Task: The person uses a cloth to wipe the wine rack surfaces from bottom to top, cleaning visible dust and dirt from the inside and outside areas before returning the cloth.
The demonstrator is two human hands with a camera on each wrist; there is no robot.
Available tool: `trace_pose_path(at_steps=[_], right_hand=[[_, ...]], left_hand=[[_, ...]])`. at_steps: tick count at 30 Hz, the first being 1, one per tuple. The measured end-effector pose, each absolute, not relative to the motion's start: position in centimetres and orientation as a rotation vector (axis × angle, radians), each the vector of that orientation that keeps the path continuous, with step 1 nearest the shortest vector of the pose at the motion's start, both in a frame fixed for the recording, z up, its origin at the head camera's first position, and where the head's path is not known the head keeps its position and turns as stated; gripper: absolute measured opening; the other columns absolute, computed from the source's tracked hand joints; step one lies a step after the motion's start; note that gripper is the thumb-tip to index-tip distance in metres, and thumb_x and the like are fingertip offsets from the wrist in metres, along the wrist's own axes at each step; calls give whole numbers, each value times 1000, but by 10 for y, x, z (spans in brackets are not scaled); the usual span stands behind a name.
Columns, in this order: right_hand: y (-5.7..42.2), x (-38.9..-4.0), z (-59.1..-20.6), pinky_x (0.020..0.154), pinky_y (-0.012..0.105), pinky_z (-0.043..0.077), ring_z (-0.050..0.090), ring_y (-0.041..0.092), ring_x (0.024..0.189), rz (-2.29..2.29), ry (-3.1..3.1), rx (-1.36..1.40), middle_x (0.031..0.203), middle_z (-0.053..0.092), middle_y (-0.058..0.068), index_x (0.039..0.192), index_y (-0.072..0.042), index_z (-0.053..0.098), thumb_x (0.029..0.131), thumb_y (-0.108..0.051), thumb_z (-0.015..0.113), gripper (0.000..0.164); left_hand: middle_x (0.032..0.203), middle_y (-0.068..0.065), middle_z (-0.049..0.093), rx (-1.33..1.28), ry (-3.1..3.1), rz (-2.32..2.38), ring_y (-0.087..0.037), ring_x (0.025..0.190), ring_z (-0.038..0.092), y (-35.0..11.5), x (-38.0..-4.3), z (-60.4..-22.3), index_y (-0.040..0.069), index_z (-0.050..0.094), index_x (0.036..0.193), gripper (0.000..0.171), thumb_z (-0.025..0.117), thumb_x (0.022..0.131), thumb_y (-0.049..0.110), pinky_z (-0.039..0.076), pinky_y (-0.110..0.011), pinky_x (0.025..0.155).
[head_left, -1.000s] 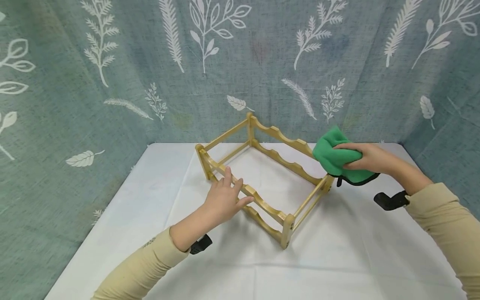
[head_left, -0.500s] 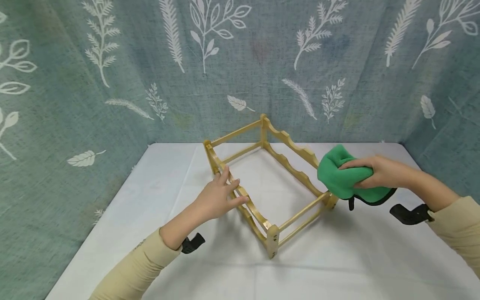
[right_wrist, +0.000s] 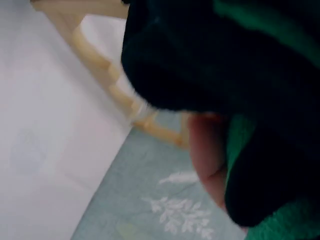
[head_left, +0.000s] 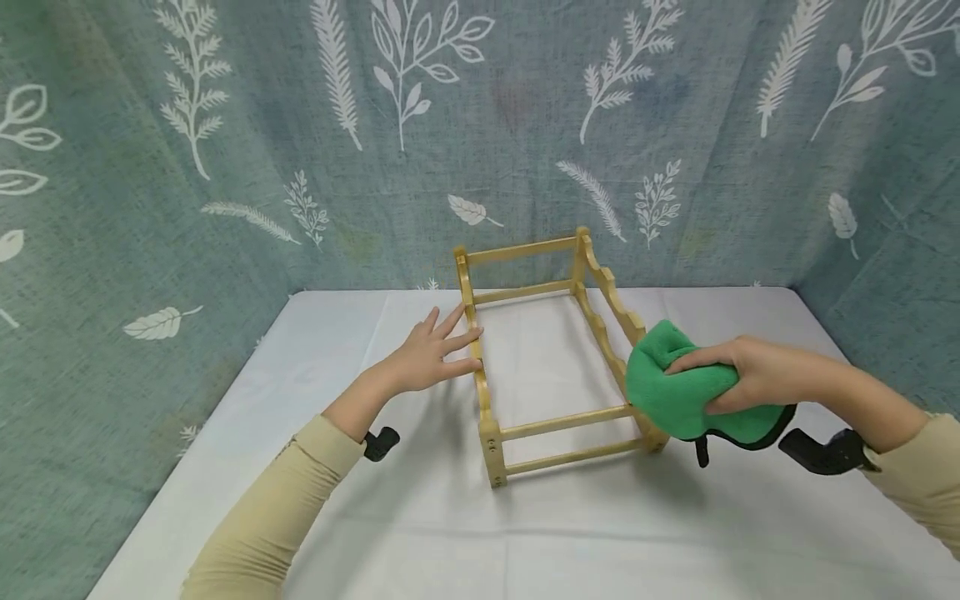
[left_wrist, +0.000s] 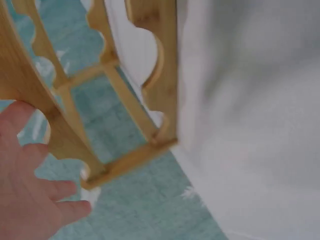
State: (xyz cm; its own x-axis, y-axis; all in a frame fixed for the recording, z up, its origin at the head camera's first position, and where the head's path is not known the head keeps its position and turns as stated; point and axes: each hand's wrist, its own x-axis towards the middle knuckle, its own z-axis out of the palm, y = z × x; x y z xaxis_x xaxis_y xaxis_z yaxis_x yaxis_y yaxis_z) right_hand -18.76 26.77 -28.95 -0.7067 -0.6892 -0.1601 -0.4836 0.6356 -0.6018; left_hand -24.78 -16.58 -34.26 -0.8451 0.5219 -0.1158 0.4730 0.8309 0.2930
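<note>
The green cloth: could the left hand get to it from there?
Not easily, I'd say: the wooden rack stands between the left hand and the green cloth, which the right hand grips.

the left hand (head_left: pixel 422 357) has its fingers (head_left: pixel 463 339) spread while the right hand (head_left: pixel 761 373) grips.

The wooden rack (head_left: pixel 566 422) has turned clockwise, its near end now lying almost crosswise.
</note>
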Motion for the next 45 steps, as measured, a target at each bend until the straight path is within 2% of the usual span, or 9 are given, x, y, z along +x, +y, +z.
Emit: trace_pose_path(at_steps=[3,8,14,22,26,31,36,40,45], right_hand=[[257,-184,-288,61,25,47,56,3,76,-734,2515,-908,101,64,4,124,-13,56,79,-24,72,49],[241,-183,-291,63,27,47,58,10,81,-738,2556,-886,103,64,8,125,-10,55,78,-22,73,52],[224,-182,-295,64,28,47,59,15,86,-766,2567,-907,109,62,12,127,-12,54,79,-24,72,52],[208,-180,-296,63,29,47,60,17,86,-804,2574,-864,109,62,14,128,-14,53,79,-24,71,53],[210,-178,-295,62,29,47,59,14,81,-821,2594,-888,103,64,10,127,-14,53,80,-21,71,51],[208,-163,-284,63,28,48,60,12,83,-908,2634,-981,103,65,5,125,-19,55,81,-19,71,47],[180,-138,-279,64,26,50,62,8,84,-1007,2515,-1235,106,65,5,124,-20,56,82,-16,69,44],[138,-128,-307,69,24,51,62,11,91,-944,2478,-1287,110,64,6,123,-20,57,79,-13,70,46],[90,-131,-361,65,21,49,62,13,87,-731,2586,-1272,108,64,7,123,-23,58,76,-13,72,50]], left_hand=[[155,-2,1,815,2816,391,-44,137,-5,-170,-261,-344,25,29,145,64,38,90,59,4,-60,107],[152,-6,20,858,2824,400,-43,136,15,-178,-270,-338,20,35,143,60,42,92,51,10,-55,109],[143,-8,39,823,2853,514,-32,129,37,-190,-277,-340,21,38,141,58,44,92,49,30,-49,104],[137,-6,47,795,2942,460,-32,125,42,-199,-279,-341,21,42,139,53,47,92,45,32,-49,102],[142,-9,40,743,2885,547,-31,129,38,-190,-269,-331,15,35,143,59,43,94,47,31,-48,104],[151,-15,16,665,2787,586,-34,138,18,-170,-243,-315,4,17,146,79,40,92,56,20,-49,109],[153,-15,-1,577,2803,421,-42,137,4,-154,-224,-311,3,6,147,95,39,86,67,13,-56,109],[153,-16,-3,505,2864,336,-45,136,3,-149,-221,-316,4,7,148,95,38,85,68,13,-59,107],[153,-13,-1,458,2861,315,-45,136,6,-147,-222,-320,8,5,148,92,37,86,67,13,-59,107]])
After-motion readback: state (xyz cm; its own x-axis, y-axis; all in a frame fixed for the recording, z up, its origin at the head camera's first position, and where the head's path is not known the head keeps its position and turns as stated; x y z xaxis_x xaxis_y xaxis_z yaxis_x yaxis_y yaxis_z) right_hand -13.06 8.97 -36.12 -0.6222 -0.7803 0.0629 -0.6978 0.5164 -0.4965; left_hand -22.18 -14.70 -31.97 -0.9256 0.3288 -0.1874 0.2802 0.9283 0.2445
